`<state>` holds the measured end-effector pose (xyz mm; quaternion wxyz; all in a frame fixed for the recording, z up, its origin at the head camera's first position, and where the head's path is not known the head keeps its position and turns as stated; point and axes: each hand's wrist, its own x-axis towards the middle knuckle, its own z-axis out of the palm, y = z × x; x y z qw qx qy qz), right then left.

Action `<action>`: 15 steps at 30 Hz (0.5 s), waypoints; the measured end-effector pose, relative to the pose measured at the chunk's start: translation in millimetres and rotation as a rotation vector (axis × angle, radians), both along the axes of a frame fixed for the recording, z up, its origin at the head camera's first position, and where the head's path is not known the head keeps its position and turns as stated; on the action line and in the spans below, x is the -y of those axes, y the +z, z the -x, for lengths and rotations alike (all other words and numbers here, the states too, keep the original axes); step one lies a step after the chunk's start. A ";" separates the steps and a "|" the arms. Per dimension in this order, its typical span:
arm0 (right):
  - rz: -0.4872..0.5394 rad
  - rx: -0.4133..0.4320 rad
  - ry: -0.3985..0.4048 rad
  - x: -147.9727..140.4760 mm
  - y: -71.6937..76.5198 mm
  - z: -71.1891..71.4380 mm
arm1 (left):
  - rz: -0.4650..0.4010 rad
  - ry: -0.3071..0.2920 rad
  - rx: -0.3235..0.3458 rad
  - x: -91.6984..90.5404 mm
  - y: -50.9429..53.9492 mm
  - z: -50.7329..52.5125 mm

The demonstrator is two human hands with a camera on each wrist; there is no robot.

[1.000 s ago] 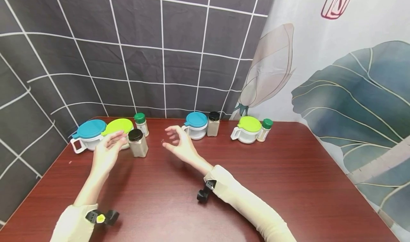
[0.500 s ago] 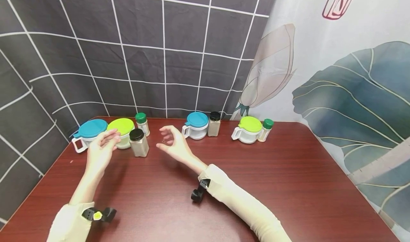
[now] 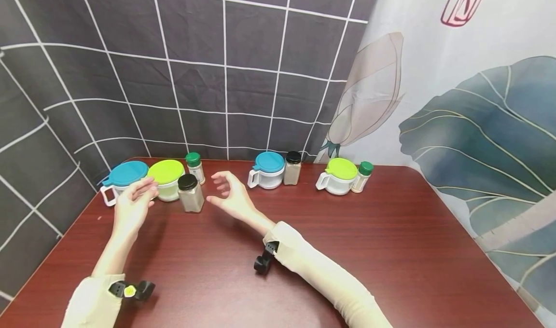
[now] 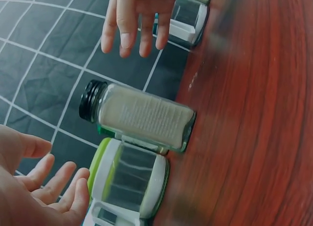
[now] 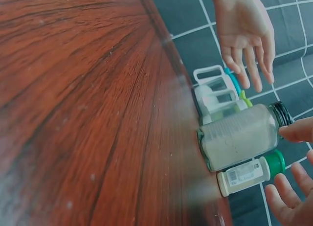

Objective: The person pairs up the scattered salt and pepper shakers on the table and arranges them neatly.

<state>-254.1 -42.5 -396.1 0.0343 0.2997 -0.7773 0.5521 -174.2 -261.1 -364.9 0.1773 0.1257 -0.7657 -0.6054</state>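
In the head view my left hand (image 3: 132,208) hovers in front of the blue-lidded pot (image 3: 128,174) and lime-lidded pot (image 3: 166,173), fingers loosely bent and holding nothing. Just right of them stands a square glass spice jar (image 3: 191,200) with a black lid and pale contents, upright on the table. A green-capped shaker (image 3: 197,170) is behind it. My right hand (image 3: 234,198) is to the jar's right, thumb and fingers spread apart, not touching it. The left wrist view shows the jar (image 4: 144,116) standing between both hands.
Further right along the back stand another blue-lidded pot (image 3: 267,177), a black-lidded jar (image 3: 293,172), a lime-lidded pot (image 3: 338,184) and a green-capped shaker (image 3: 361,182). A dark tiled-pattern cloth (image 3: 195,87) hangs behind the reddish-brown table (image 3: 243,280).
My right hand has moved left, closer to the black-lidded jar. The left hand has shifted left, away from that jar. The pots and jars stay where they were.
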 end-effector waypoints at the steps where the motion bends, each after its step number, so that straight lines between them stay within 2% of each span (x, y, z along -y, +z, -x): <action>1: 0.002 0.000 0.002 0.9 0.0 -0.1 | -0.002 0.001 0.004 1.2 -0.6 0.2; 15: -0.023 0.019 0.009 18.6 -2.7 1.6 | 0.000 0.098 0.062 17.1 -2.6 4.0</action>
